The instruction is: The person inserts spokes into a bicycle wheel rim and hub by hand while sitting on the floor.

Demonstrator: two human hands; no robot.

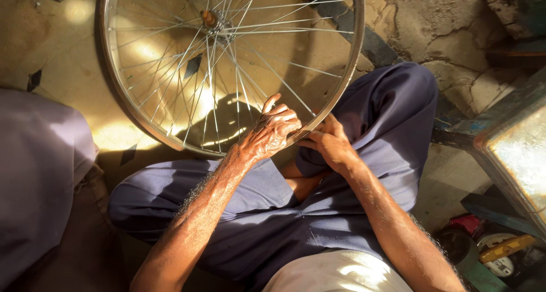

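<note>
While I watch through the head camera, my left hand [272,131] is curled over the near edge of the shiny round metal bicycle wheel rim [122,104], fingers folded together around the rim and the ends of the thin silver wire spokes [267,67] there. My right hand [329,146] sits just beside it, fingers closed against the outer side of the same stretch of rim; whether it pinches a small part I cannot tell. From the grip, the wheel runs up and away, leaning over the cracked, sunlit stone floor [438,24], its rusty brown hub [209,19] well beyond my knuckles. Below both hands lie my crossed legs in dark blue cloth trousers [392,115]. Far right of the grip stands a worn blue-green metal box [515,149], with small cluttered tools [500,249] beneath it.
</note>
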